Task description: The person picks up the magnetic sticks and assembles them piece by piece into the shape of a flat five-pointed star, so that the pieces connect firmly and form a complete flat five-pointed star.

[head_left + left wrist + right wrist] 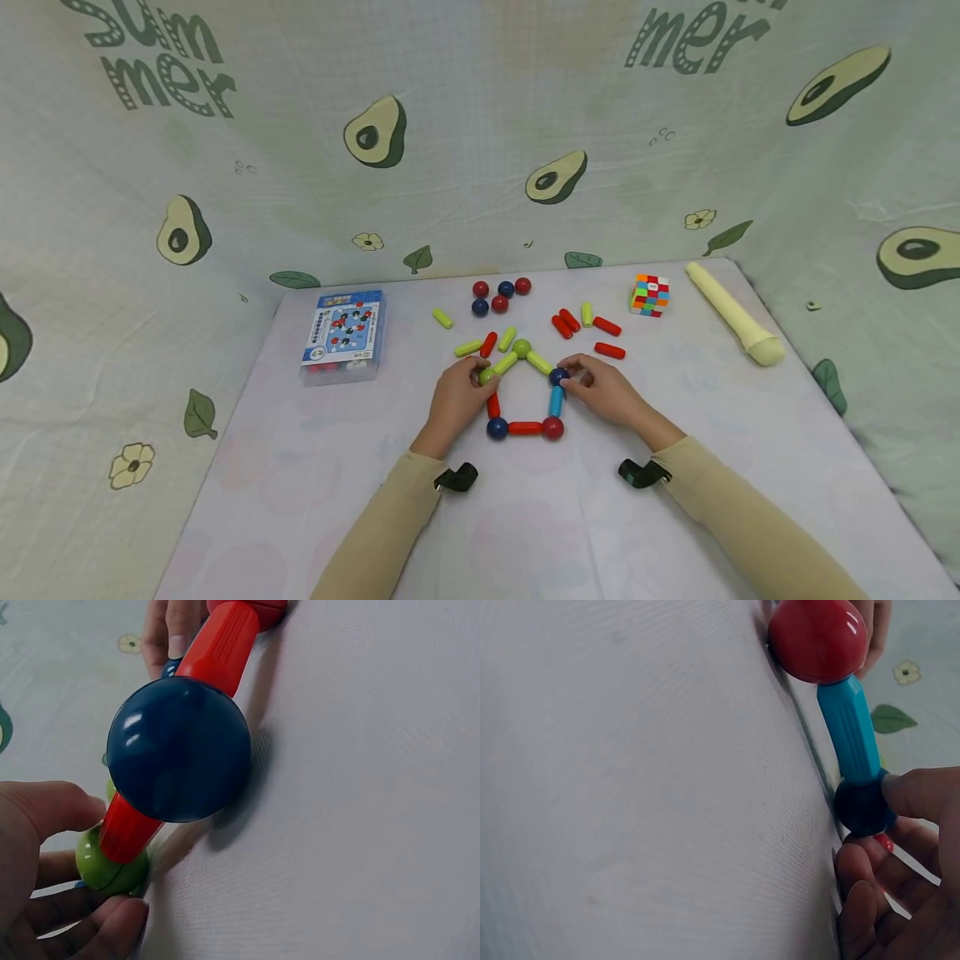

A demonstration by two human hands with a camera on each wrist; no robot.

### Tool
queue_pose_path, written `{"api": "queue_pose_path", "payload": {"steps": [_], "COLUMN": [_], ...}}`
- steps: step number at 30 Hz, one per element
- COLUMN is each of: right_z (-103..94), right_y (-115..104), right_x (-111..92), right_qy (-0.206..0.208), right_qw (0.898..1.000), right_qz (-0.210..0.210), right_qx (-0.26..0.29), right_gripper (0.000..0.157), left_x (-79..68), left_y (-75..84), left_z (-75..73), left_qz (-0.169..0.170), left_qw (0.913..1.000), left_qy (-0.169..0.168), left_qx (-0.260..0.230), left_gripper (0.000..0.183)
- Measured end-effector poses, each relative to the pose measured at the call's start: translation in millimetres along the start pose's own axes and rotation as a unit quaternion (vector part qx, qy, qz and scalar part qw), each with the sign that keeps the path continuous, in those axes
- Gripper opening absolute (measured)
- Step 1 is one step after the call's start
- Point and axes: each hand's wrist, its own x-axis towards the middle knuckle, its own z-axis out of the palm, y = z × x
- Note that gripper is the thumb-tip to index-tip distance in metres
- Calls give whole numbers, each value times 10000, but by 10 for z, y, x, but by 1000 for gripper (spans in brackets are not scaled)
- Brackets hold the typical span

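A five-sided ring of balls and rods lies on the table. At its left corner my left hand [459, 396] pinches a green ball [105, 862]. At the right corner my right hand [603, 387] holds a dark blue ball [864, 806] between thumb and fingers. Another green ball [522, 348] tops the ring, joined by two yellow-green rods [538, 362]. Along the near side, a red rod [525, 428] links a blue ball [180, 750] to a red ball [819, 637]. A light blue rod [849, 729] forms the right side, and another red rod [129, 829] the left.
Loose red rods [610, 350] and yellow-green rods [442, 317] lie beyond the ring, with several red and blue balls [500, 304] behind. A plastic box [343, 336] stands left. A puzzle cube [649, 295] and a pale yellow roll [733, 312] are at the right.
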Motion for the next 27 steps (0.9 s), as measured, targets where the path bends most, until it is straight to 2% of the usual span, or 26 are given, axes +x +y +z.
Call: {"api": "queue_pose_path", "payload": {"steps": [7,13,19,27], "right_z": [1,10,49,103], "right_y": [-4,-20,-43,-110], "right_x": [14,57,164,317], "right_qy": [-33,-32,-21,23], "right_qw": [10000,9999,9999,9998], "right_qz": [-51,-148,-142,-199], "right_qx": [31,48,45,-23], "right_gripper": [34,36,35,36], "left_x": [13,27,77,150], "left_y": [9,4,-43,-138], "left_z": [-15,-35,-62,-129], "left_qz": [24,-126,-268,-282], "left_qw": [9994,9992,9990,9987], "left_qy": [13,3,161,290], "left_qx": [351,375,321,298], "left_gripper": [27,31,34,36]}}
